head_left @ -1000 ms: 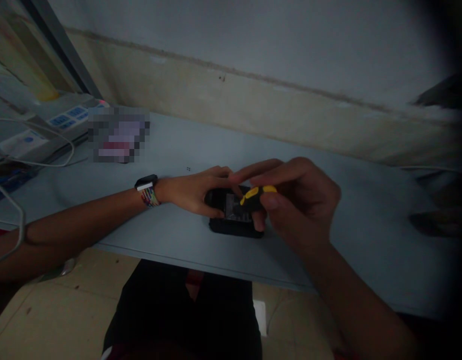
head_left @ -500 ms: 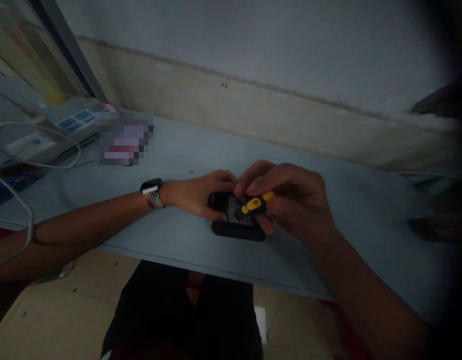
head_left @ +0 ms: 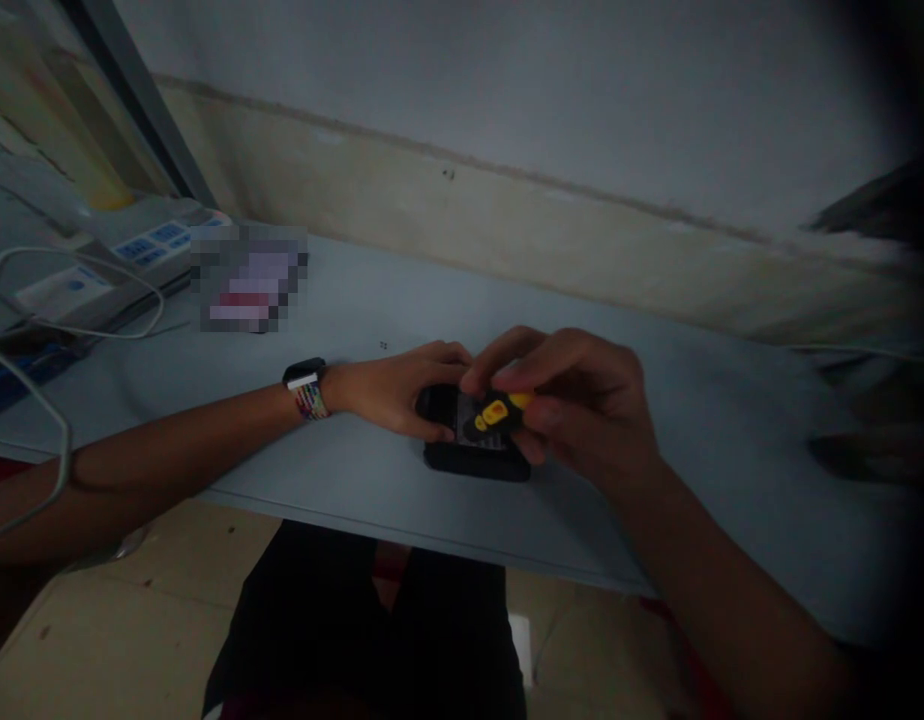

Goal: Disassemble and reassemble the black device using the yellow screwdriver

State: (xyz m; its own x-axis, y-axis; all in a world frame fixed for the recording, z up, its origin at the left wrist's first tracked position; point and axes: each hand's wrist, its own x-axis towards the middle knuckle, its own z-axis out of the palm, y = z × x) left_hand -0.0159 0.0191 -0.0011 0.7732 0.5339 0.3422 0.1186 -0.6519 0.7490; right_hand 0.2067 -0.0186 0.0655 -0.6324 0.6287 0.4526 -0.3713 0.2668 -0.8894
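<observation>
A small black device [head_left: 477, 462] with a grey label panel lies on the table, its near side a thick black edge. My left hand [head_left: 402, 390] is closed round its left end, the thumb along the near side and the other fingers beyond it. Above the label, my right hand [head_left: 589, 400] pinches a short black-and-yellow hand tool [head_left: 495, 414] between thumb and fingers. The tool slants down to the left over the panel; its tip is too dark to make out. Part of the device is hidden under the right hand's fingers.
Two tiny dark bits [head_left: 383, 345] lie beyond my left wrist. At the back left are a blurred-out flat object [head_left: 252, 280], a white power strip [head_left: 147, 250] and a looping white cable [head_left: 64, 440]. A wall [head_left: 447, 215] borders the table [head_left: 342, 490] behind.
My right hand has shifted slightly left, and the black-and-yellow tool has moved a little left and tilted more steeply over the label. My left hand and the device stay put.
</observation>
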